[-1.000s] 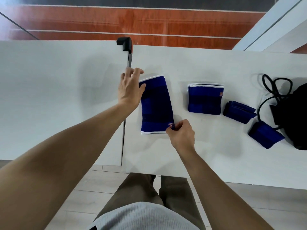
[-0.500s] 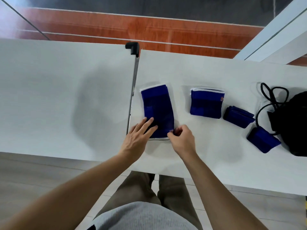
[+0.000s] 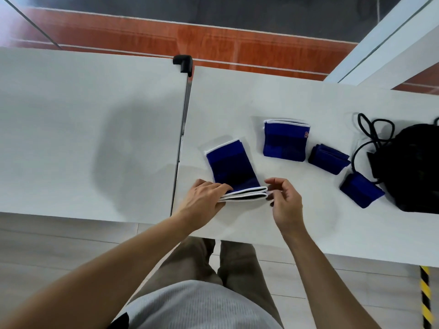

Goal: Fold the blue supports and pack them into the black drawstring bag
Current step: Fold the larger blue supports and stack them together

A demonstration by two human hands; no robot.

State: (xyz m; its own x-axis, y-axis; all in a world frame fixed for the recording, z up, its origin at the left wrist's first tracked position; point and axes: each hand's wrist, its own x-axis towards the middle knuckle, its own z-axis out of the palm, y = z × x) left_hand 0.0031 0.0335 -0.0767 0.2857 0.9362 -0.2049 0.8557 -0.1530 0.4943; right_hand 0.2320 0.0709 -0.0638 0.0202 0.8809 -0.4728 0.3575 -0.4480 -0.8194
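Blue support (image 3: 231,167) lies on the tabletop (image 3: 237,103). Left hand (image 3: 204,200) fingers pinch its white near edge. Right hand (image 3: 286,201) fingers curl loosely beside it.

Matt knit-cloth supports (image 3: 231,168), smooth table (image 3: 237,103)

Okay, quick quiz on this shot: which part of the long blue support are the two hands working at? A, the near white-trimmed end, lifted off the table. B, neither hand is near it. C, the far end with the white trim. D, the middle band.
A: the left hand and right hand flank the raised near edge of the long blue support.
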